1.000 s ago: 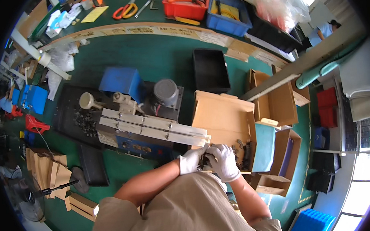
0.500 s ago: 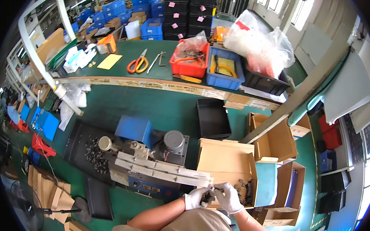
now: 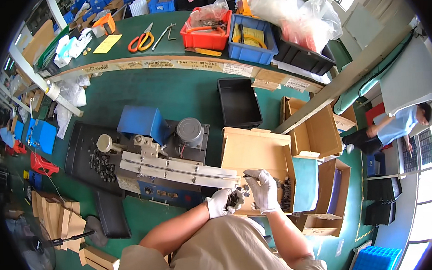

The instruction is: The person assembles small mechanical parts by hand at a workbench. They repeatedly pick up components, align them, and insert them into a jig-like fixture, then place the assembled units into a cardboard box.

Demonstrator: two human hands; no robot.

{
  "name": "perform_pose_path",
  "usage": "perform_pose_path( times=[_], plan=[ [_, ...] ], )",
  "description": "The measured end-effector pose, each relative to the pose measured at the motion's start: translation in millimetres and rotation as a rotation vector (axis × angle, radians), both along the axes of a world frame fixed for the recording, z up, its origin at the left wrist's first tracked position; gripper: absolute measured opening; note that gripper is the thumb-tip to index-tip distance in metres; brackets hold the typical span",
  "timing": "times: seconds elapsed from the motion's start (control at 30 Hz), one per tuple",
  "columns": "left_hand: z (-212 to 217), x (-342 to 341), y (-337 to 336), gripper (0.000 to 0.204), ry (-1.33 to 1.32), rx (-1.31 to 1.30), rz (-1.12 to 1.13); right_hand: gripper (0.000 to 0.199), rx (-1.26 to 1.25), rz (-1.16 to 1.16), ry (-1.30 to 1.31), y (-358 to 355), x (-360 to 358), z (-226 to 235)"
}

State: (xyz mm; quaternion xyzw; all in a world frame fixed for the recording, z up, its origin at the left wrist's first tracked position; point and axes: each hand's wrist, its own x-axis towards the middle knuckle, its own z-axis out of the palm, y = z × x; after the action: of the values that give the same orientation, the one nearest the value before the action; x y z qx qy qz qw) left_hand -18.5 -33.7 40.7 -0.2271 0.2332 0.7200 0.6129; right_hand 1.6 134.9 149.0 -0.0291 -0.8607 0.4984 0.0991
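Note:
White gloves cover both of my hands. My left hand is closed around several small dark metal parts, just below the end of a long metal rail. My right hand is a little to the right, over the open cardboard box. Its thumb and forefinger are pinched together by a small dark piece, too small to name. The rail runs out from a blue bench machine with a round grey motor. More dark parts lie in rows inside the box.
A black tray with scattered dark parts sits left of the machine. Behind the box is a black bin. Shelf items include scissors, a red bin and a blue bin. Another person is at the far right.
My right hand has drawn away from the rail's end and my left hand, with fingers raised. The view has tilted down, and a person has come in at the right.

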Motion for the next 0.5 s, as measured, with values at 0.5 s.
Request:
perform_pose_path(
  times=[0.5],
  plan=[
    [21,-5,-3,0.039,0.017,0.047,0.144,0.026,0.090,0.104,0.089,-18,3,6]
  ],
)
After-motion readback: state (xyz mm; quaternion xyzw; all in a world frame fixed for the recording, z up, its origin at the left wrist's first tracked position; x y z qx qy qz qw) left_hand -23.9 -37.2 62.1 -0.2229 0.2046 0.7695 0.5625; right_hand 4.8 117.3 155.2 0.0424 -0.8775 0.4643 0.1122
